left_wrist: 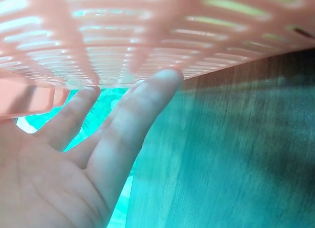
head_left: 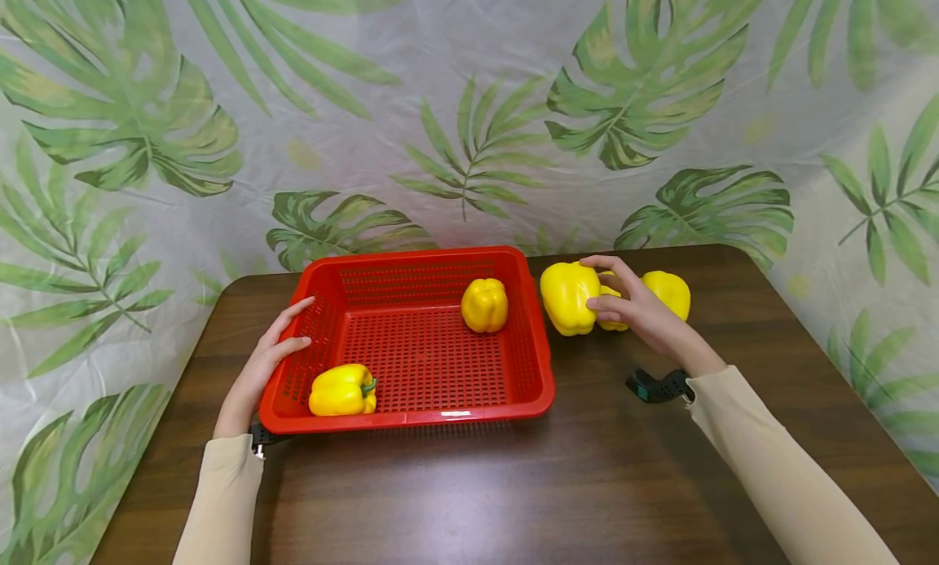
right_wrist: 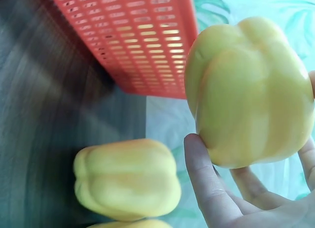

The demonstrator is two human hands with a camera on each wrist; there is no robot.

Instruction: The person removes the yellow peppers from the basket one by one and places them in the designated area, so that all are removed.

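Head view: yellow pepper [head_left: 569, 297] within right hand [head_left: 637, 311].

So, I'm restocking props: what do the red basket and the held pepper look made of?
Red basket: moulded plastic, glossy rim, slotted walls that light passes through. Pepper in the right hand: smooth, waxy, even yellow; the skin alone doesn't show whether it is real or plastic.

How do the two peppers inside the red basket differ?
The front-left pepper lies on its side, green stem pointing right; the back-right pepper sits with no stem in view. The front-left pepper is at the near wall of the red basket, close to the left hand, which rests on the basket's outer wall. The back-right pepper is near the far right corner, closer to the right hand. Both are yellow, similar in size, and untouched.
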